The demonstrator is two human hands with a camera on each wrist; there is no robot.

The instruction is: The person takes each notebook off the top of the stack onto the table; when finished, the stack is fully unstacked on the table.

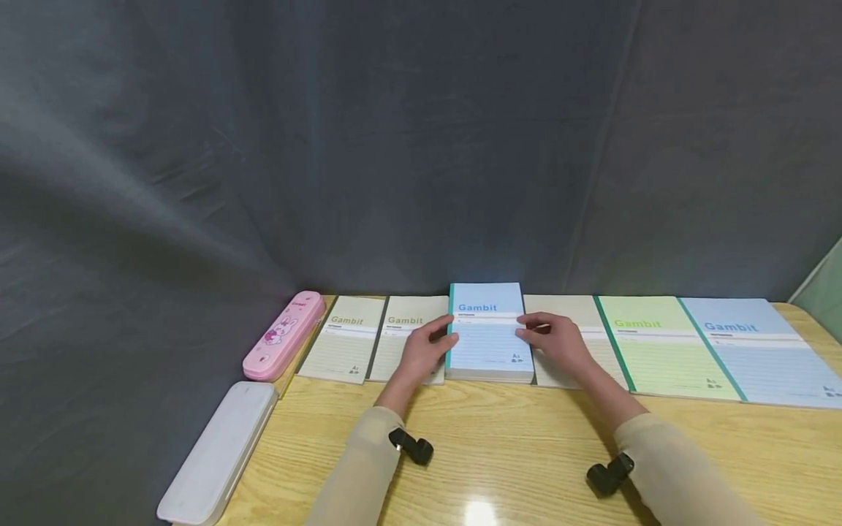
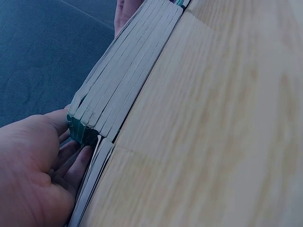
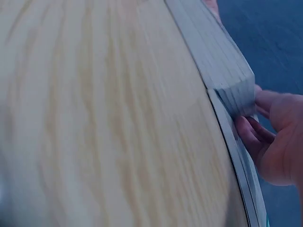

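A stack of several notebooks, with a light blue "Gambit" cover on top (image 1: 490, 332), sits at the back middle of the table. My left hand (image 1: 423, 351) touches its teal spine side with thumb and fingertips. On the opposite side, my right hand (image 1: 558, 342) rests its fingertips on the page edges. In the left wrist view, the teal spines of the stack (image 2: 128, 71) meet the fingers of the left hand (image 2: 33, 165). The right wrist view has the right hand (image 3: 279, 137) against the corner of the stack (image 3: 218, 52). Neither hand curls round the notebooks.
Cream notebooks (image 1: 345, 343) lie left of the stack, and another cream one (image 1: 555, 371) lies right, beside green (image 1: 671, 358) and blue ones (image 1: 756, 358). At far left are a pink pencil case (image 1: 283, 336) and a white case (image 1: 217, 453). A dark curtain (image 1: 421, 146) hangs behind.
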